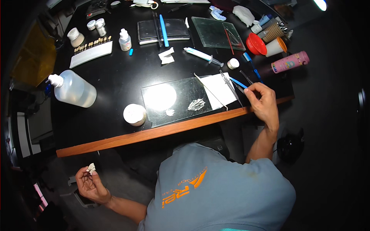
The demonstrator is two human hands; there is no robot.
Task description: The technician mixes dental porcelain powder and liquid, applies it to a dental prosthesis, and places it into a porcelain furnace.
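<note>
Below the desk's wooden edge at lower left, my left hand [92, 184] pinches a small white dental cast piece [91, 168]. My right hand [262, 100] grips the end of a slim blue-handled tool [238, 82] at the right side of the desk. Beside it, metal instruments [230, 87] and a thin pale spatula [211, 91] lie across a white paper pad [212, 91]. The pad sits on the right part of a glass slab [154, 107], which carries smeared white material [196, 104]. A white-lidded jar [135, 114] stands at the slab's left front corner.
On the black desk [111, 84] are a large squeeze bottle [75, 88], a shade guide [91, 54], small jars [75, 37], a dropper bottle [125, 40], a black case [146, 30], a syringe [200, 54], a red bowl [256, 43] and a pink bottle [290, 61] at the right.
</note>
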